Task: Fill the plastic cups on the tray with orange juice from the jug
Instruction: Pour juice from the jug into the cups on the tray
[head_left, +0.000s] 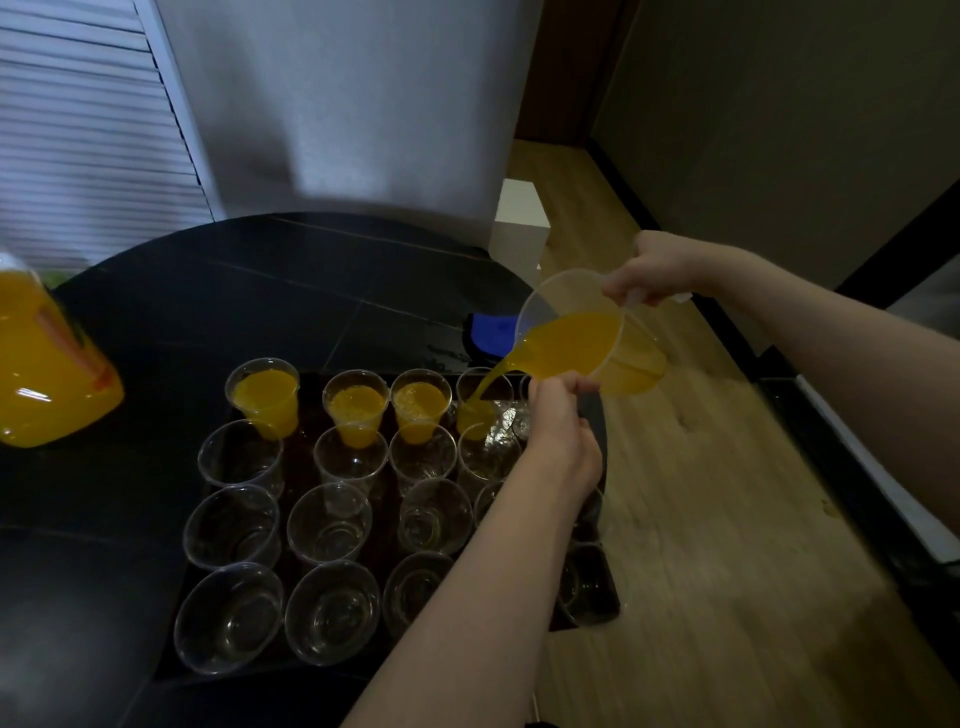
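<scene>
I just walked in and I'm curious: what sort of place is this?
Probably a home dining corner: a round dark table, wood-look floor and a louvred door, with a tray of cups.

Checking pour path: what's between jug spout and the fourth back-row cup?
Head view: only the juice stream, running from jug into cup.

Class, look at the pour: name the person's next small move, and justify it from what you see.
Probably keep the jug tilted a little longer: the stream runs into the fourth back-row cup, which looks less full than the three filled cups beside it. The right hand holds the handle; the left hand steadies underneath.
</scene>
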